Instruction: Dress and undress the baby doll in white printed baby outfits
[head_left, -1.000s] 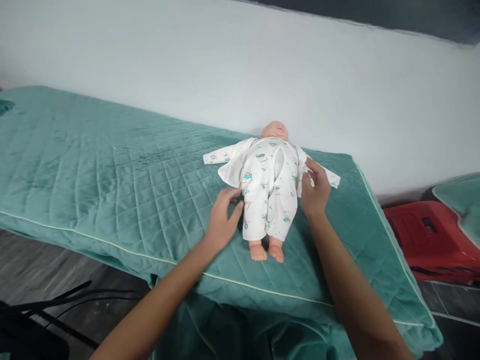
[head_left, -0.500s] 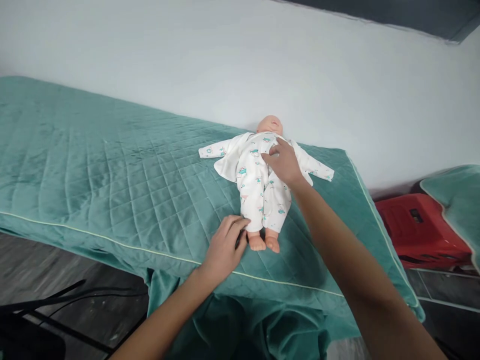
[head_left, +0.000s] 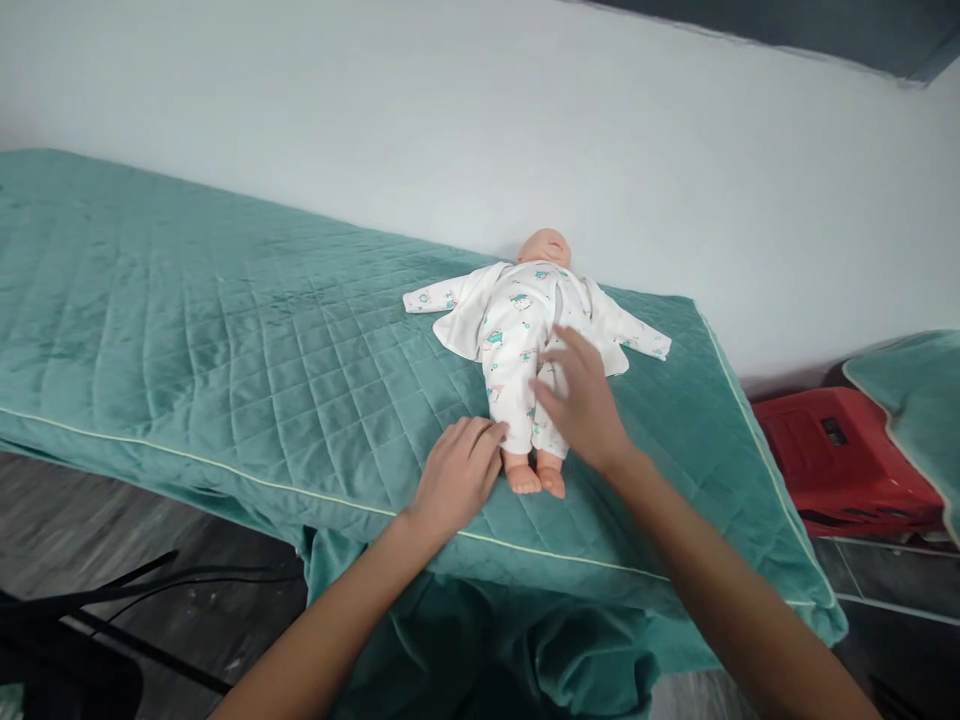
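- Doll (head_left: 519,335) lies face up on the green quilted bed (head_left: 247,390), near its right-hand end as seen; head (head_left: 541,246) close to the wall (head_left: 420,120), feet (head_left: 523,479) pointing toward the wearer of the camera.
- Clothing: white jacket (head_left: 465,328), sleeves spread out to both sides, front flaps lying open beside the body; white suit with small teal and pink prints covers trunk and legs, bare feet showing below the cuffs. A narrow gap shows in the cloth at the front.
- Left hand (head_left: 459,475): low over the bed, just beside the feet. Fingers bent, fingertips at the cuff (head_left: 516,438) of the leg on the picture's left. Whether they pinch the cloth or only rest against it, cannot tell.
- Right hand (head_left: 583,400): above the other leg, covering part of it. Thumb and fingers apart, nothing held between them; outline slightly blurred. Contact with the cloth below, cannot tell.
- Surroundings: red plastic object (head_left: 847,462) beyond the bed's right end, green cover (head_left: 916,395) partly over it. Black bars (head_left: 131,597) at lower left, above a dark grey floor (head_left: 52,505).
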